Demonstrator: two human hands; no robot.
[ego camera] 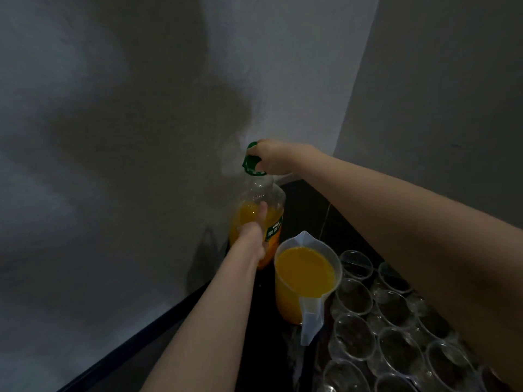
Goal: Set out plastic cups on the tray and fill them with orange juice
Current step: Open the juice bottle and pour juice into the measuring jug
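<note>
Walls: two plain grey walls, wall at left (pixel 99 137) and wall at right (pixel 438 108), meeting in a corner at 1 o'clock.
Light: dim; a broad soft shadow (pixel 158 123) at 11 o'clock.
Table: dark, glossy table (pixel 263 321) at 5 o'clock.

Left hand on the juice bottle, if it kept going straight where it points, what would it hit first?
The left hand already touches the clear plastic orange juice bottle; beyond it, probably the grey wall.

Dim domestic corner: bare plastered walls (pixel 141 108), dark counter (pixel 271 349) against them.
</note>
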